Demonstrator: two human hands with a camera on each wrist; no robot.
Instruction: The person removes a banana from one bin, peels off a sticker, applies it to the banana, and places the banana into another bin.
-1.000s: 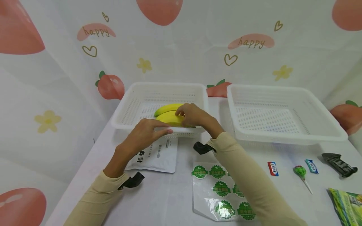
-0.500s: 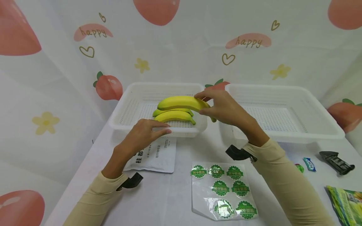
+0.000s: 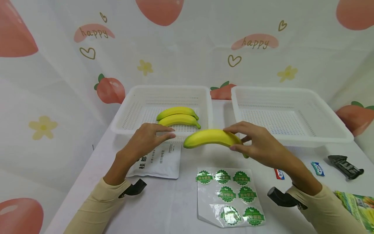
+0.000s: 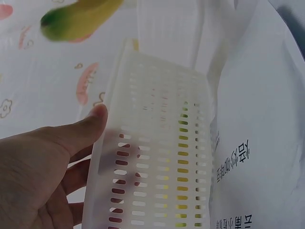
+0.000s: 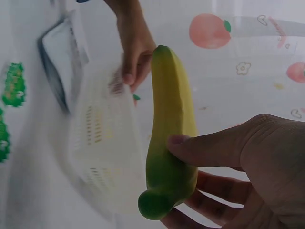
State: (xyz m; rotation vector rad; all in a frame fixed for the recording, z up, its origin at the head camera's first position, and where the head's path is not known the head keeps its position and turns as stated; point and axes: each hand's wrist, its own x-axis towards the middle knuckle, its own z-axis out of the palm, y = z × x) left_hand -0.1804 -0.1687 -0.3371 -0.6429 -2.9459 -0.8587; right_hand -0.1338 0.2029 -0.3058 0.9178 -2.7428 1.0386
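Note:
My right hand (image 3: 257, 143) grips a yellow banana (image 3: 211, 137) by its stem end and holds it above the table in front of the left basket; in the right wrist view the banana (image 5: 171, 143) lies between thumb and fingers. My left hand (image 3: 147, 139) holds the near rim of the left white basket (image 3: 125, 113), thumb over the rim (image 4: 97, 119). Two more bananas (image 3: 178, 117) lie side by side inside that basket.
A second white basket (image 3: 292, 97) stands at the right with nothing in it. A white pouch (image 3: 160, 161) and a sheet of green stickers (image 3: 229, 195) lie near the front. Wrapped candies (image 3: 317, 169), a black clip (image 3: 344, 165) and a green packet (image 3: 355, 206) lie at the right.
My right hand lifted one banana out of the left basket and brought it right and toward me, down over the table. My left hand stayed on the basket's rim.

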